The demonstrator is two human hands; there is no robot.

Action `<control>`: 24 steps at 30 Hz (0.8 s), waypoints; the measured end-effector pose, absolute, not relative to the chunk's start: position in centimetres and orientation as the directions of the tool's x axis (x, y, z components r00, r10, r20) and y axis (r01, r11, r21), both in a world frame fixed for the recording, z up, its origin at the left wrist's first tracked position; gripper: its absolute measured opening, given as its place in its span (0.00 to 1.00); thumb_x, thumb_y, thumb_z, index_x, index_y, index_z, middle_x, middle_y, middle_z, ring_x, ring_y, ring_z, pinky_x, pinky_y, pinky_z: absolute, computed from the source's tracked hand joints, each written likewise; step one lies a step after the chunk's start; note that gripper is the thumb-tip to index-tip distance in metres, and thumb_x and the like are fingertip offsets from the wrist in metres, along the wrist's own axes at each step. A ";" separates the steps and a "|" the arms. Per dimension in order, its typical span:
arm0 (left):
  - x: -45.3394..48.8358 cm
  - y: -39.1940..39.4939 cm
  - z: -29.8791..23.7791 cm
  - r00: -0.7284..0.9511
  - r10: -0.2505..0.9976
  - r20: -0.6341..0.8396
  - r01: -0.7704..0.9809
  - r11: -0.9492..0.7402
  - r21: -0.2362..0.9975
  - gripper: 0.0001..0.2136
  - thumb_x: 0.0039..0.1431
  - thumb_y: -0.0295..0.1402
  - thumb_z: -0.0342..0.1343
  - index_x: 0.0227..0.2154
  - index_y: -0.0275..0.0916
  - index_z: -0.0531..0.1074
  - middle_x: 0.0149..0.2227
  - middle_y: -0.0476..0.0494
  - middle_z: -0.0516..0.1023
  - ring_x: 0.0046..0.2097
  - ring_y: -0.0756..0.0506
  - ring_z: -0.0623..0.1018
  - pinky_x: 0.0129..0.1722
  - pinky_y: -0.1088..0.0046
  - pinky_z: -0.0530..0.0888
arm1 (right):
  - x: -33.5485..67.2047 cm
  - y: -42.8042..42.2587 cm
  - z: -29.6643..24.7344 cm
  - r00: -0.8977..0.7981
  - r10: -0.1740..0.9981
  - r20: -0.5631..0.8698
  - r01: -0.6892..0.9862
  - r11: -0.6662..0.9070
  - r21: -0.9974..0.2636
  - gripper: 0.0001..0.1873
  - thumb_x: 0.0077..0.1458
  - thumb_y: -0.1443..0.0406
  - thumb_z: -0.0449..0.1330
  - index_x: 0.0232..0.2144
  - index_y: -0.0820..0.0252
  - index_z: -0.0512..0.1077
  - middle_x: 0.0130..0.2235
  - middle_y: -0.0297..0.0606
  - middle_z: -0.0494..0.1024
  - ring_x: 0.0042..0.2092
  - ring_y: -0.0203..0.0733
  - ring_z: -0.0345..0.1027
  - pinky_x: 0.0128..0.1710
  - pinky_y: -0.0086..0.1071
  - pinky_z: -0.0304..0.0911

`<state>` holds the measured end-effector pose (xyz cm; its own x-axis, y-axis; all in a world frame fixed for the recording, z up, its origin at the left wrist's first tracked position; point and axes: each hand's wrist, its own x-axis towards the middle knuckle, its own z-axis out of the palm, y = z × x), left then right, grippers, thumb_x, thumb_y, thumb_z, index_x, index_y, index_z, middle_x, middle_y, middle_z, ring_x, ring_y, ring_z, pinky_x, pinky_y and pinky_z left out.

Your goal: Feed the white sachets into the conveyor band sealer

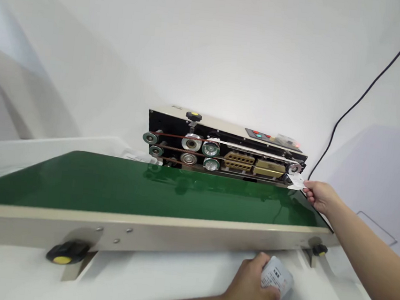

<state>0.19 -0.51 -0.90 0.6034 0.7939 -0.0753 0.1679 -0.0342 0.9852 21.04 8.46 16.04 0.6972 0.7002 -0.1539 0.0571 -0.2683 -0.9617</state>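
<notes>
My right hand (320, 196) pinches the edge of a small white packet (296, 181) between thumb and fingers. The packet's other end lies at the right-hand rollers of a band sealing machine (223, 132); how far in it reaches I cannot tell. Below the conveyor's front edge, my left hand (251, 287) is closed round a stack of pale packets (277, 276) with dark print on the top one. Part of that stack is hidden by the fingers.
A green conveyor belt (112, 184) runs in front of the sealer, with a cream side rail (191, 236). Black knobs with yellow caps, the left knob (67, 252) and the right knob (319, 249), stick out below it. A black cable (364, 92) hangs along the wall at right.
</notes>
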 end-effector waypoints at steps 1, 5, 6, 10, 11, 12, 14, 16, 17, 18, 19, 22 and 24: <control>0.1 -0.5 -0.8 0.598 0.798 -0.078 0.175 -0.035 0.984 0.16 0.39 0.28 0.60 0.36 0.39 0.71 0.35 0.46 0.72 0.37 0.43 0.72 0.35 0.71 0.68 | 20.8 8.5 16.1 0.694 0.701 -0.164 0.051 -0.274 -0.960 0.10 0.57 0.73 0.52 0.23 0.65 0.62 0.13 0.28 0.61 0.12 0.24 0.48 0.07 0.16 0.45; 0.0 -0.6 -0.2 0.607 0.789 -0.093 0.184 -0.026 0.983 0.16 0.39 0.29 0.60 0.36 0.39 0.71 0.34 0.46 0.71 0.35 0.43 0.72 0.34 0.71 0.68 | 19.5 8.8 16.5 0.677 0.708 -0.204 0.022 -0.296 -0.955 0.11 0.59 0.73 0.50 0.23 0.65 0.62 0.14 0.29 0.62 0.13 0.24 0.51 0.08 0.15 0.49; -0.1 -0.7 -0.1 0.609 0.788 -0.097 0.184 -0.022 0.983 0.16 0.39 0.29 0.60 0.36 0.39 0.71 0.33 0.46 0.71 0.35 0.43 0.72 0.34 0.71 0.68 | 19.2 8.9 16.5 0.672 0.711 -0.208 0.019 -0.297 -0.955 0.11 0.59 0.73 0.49 0.24 0.65 0.62 0.14 0.29 0.63 0.13 0.24 0.52 0.08 0.15 0.50; -0.2 -0.7 0.1 0.611 0.785 -0.104 0.180 -0.010 0.984 0.17 0.39 0.30 0.60 0.37 0.40 0.71 0.35 0.45 0.71 0.36 0.43 0.72 0.35 0.71 0.68 | 17.9 9.0 16.6 0.647 0.733 -0.211 0.031 -0.302 -0.953 0.09 0.59 0.74 0.49 0.26 0.66 0.63 0.16 0.30 0.65 0.14 0.24 0.54 0.10 0.15 0.53; -0.2 -0.7 0.1 0.610 0.785 -0.103 0.182 -0.012 0.983 0.17 0.39 0.30 0.60 0.36 0.40 0.71 0.35 0.45 0.71 0.36 0.43 0.72 0.35 0.70 0.68 | 17.7 9.0 16.6 0.640 0.739 -0.210 0.040 -0.304 -0.952 0.09 0.59 0.73 0.49 0.27 0.66 0.63 0.17 0.31 0.66 0.14 0.24 0.55 0.11 0.15 0.54; -0.2 -0.7 0.1 0.608 0.787 -0.102 0.186 -0.016 0.983 0.16 0.39 0.30 0.60 0.36 0.39 0.71 0.35 0.45 0.71 0.36 0.43 0.72 0.35 0.70 0.68 | 17.5 9.1 16.6 0.632 0.747 -0.206 0.053 -0.306 -0.950 0.08 0.59 0.73 0.49 0.27 0.67 0.63 0.17 0.32 0.66 0.15 0.24 0.56 0.12 0.16 0.55; -0.2 -0.7 0.1 0.603 0.792 -0.099 0.190 -0.021 0.982 0.16 0.39 0.30 0.60 0.36 0.39 0.71 0.35 0.45 0.71 0.36 0.43 0.72 0.35 0.70 0.68 | 17.3 9.1 16.6 0.618 0.765 -0.180 0.101 -0.305 -0.947 0.08 0.59 0.71 0.49 0.28 0.67 0.64 0.19 0.33 0.67 0.16 0.26 0.57 0.14 0.18 0.57; -0.2 -0.7 0.0 0.601 0.794 -0.098 0.188 -0.021 0.982 0.16 0.39 0.30 0.60 0.35 0.40 0.71 0.35 0.45 0.71 0.36 0.42 0.72 0.36 0.68 0.69 | 17.2 8.6 16.7 0.612 0.779 -0.133 0.165 -0.291 -0.942 0.05 0.58 0.69 0.52 0.31 0.67 0.65 0.19 0.34 0.68 0.17 0.29 0.58 0.15 0.21 0.57; -0.2 -0.7 0.0 0.602 0.792 -0.097 0.185 -0.020 0.983 0.16 0.39 0.30 0.60 0.35 0.40 0.71 0.35 0.45 0.71 0.36 0.42 0.72 0.36 0.68 0.69 | 17.1 8.1 16.8 0.627 0.775 -0.079 0.227 -0.279 -0.933 0.04 0.56 0.67 0.54 0.34 0.65 0.65 0.20 0.34 0.68 0.18 0.31 0.59 0.16 0.23 0.57; -0.2 -0.7 0.1 0.599 0.795 -0.097 0.185 -0.020 0.983 0.16 0.39 0.30 0.60 0.36 0.40 0.71 0.35 0.45 0.71 0.37 0.41 0.72 0.37 0.67 0.69 | 17.0 7.2 16.7 0.652 0.758 0.019 0.334 -0.265 -0.905 0.07 0.55 0.66 0.56 0.37 0.64 0.66 0.21 0.34 0.69 0.19 0.33 0.60 0.17 0.25 0.58; -0.2 -0.6 0.1 0.597 0.796 -0.100 0.186 -0.016 0.982 0.16 0.38 0.30 0.60 0.36 0.40 0.71 0.36 0.44 0.71 0.37 0.41 0.72 0.38 0.67 0.69 | 16.9 5.9 16.5 0.666 0.728 0.160 0.476 -0.250 -0.843 0.11 0.53 0.64 0.58 0.39 0.62 0.66 0.23 0.35 0.71 0.22 0.36 0.63 0.20 0.28 0.60; -0.2 -0.6 0.2 0.596 0.795 -0.110 0.185 -0.002 0.983 0.17 0.38 0.30 0.60 0.37 0.39 0.71 0.36 0.44 0.71 0.37 0.42 0.72 0.37 0.68 0.69 | 15.9 0.5 14.5 0.493 0.597 0.632 0.860 -0.225 -0.458 0.17 0.50 0.59 0.57 0.43 0.56 0.66 0.30 0.38 0.74 0.33 0.43 0.68 0.34 0.34 0.64; -0.3 -0.7 0.2 0.589 0.802 -0.098 0.187 -0.017 0.982 0.18 0.38 0.30 0.61 0.37 0.39 0.71 0.36 0.44 0.72 0.37 0.42 0.72 0.37 0.68 0.69 | 15.1 -3.5 11.7 0.365 0.604 0.708 0.928 -0.172 -0.332 0.17 0.50 0.56 0.54 0.41 0.57 0.67 0.31 0.40 0.74 0.33 0.44 0.68 0.34 0.35 0.65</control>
